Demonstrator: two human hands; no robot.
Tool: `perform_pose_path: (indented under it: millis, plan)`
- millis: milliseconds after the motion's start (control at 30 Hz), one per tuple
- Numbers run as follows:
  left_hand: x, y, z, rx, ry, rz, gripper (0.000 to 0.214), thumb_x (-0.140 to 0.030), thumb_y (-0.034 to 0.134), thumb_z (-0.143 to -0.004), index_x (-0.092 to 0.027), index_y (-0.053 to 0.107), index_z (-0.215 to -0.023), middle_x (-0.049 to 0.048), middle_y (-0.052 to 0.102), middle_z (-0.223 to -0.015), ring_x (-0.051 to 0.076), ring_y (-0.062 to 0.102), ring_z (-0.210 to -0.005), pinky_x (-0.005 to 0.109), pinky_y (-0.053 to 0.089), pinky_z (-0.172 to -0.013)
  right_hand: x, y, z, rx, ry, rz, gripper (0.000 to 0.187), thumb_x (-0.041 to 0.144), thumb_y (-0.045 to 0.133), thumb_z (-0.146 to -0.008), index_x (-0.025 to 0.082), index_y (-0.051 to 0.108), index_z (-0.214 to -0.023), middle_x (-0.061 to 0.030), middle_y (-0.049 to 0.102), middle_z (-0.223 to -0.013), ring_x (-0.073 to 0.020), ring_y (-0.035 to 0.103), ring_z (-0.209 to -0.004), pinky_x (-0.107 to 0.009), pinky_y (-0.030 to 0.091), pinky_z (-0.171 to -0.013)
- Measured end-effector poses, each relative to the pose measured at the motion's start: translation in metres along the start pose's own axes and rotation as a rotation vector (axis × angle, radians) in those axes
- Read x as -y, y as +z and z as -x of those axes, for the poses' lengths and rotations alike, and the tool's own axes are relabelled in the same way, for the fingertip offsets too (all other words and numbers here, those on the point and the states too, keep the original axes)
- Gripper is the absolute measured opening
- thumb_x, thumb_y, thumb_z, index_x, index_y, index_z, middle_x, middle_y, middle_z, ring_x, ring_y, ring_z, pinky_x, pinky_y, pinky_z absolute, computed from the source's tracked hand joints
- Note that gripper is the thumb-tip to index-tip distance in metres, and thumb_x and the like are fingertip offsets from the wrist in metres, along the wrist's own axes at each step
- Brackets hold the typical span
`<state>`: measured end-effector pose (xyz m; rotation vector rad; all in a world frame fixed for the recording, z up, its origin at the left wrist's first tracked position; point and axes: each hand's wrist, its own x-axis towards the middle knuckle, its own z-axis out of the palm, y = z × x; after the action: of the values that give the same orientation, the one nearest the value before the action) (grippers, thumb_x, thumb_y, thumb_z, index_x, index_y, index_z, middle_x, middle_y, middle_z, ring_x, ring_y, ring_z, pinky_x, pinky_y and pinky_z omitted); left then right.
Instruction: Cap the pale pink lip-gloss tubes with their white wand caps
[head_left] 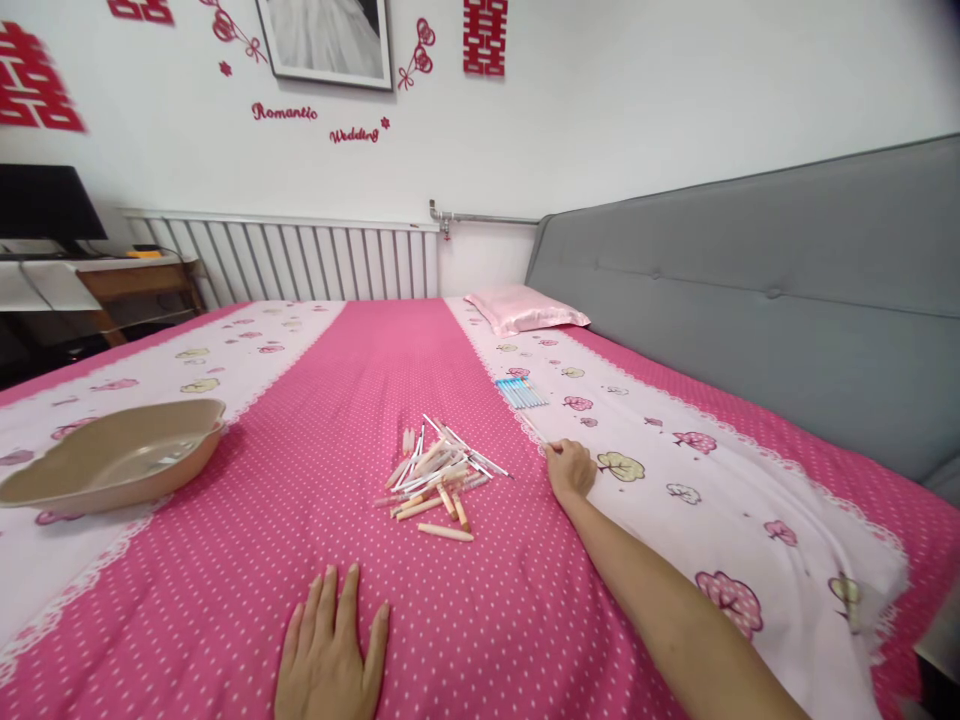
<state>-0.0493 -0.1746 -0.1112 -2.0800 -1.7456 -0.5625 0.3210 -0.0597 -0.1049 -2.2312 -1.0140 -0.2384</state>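
Observation:
My right hand (572,470) is at the edge of the pink and white stripes of the bedspread, its fingers pinched on the end of a slim white pen-like stick (532,428). Just beyond it lies a neat row of slim blue and white pens (521,392), side by side. Left of that hand is a jumbled pile of pens and thin sticks (435,465) in beige, pale pink and white, some with dark tips. One beige pen barrel (445,532) lies apart, nearer to me. My left hand (330,650) rests flat on the bedspread, fingers spread, holding nothing.
A tan basin (120,455) stands on the bed at the left. At the far end lies a pink pillow (525,308), beside the grey padded headboard (750,310). A white radiator (300,258) runs along the wall, and a desk with a monitor (49,205) is at far left.

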Motion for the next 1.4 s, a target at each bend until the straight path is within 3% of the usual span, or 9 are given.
perform_pose_path:
  millis: [1400]
  plan:
    - [-0.0014,0.0005,0.0011,0.038,-0.037,0.063,0.066,-0.049,0.030,-0.082,-0.006,0.051,-0.128,0.0171,0.049,-0.134,0.030,0.039,-0.126,0.046,0.026,-0.107,0.0019,-0.0016,0.0024,0.028,-0.025,-0.006,0.024,0.039,0.055,-0.081,0.021,0.069,-0.088,-0.0065,0.066,-0.092,-0.0220,0.052,-0.088,-0.031,0.029,-0.075]
